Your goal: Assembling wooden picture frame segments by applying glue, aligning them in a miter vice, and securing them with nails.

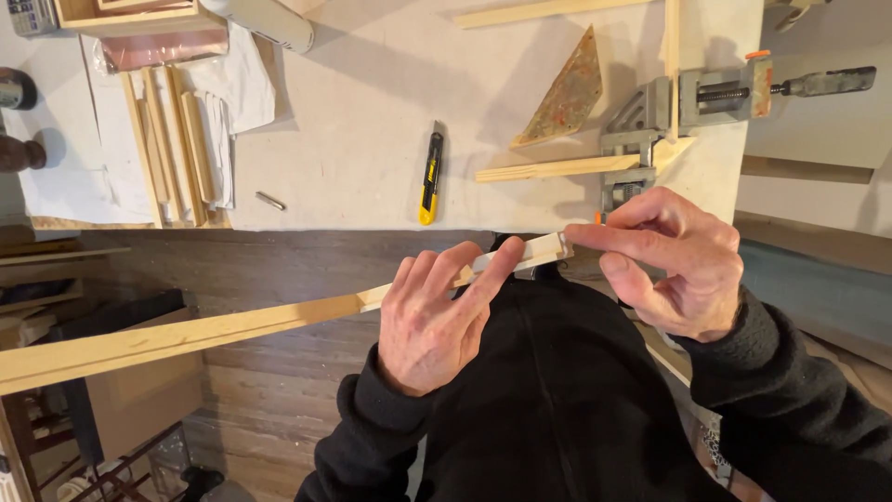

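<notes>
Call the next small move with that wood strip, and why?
Probably run the right hand fingertips along the whitish end of the wood strip to check it. Both hands already hold it in the air: the left hand supports it from below, and the right pinches its tip. The corner clamp on the table already grips two strips.

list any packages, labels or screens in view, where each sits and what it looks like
Calculator: far top left corner of the table, grey with rows of keys, cut off by the frame edge.
Clear plastic bag: top left, below a wooden box, shiny with a pinkish-copper sheet inside.
Utility knife: table centre, yellow and black, dark markings on its side.
No signs visible.
</notes>
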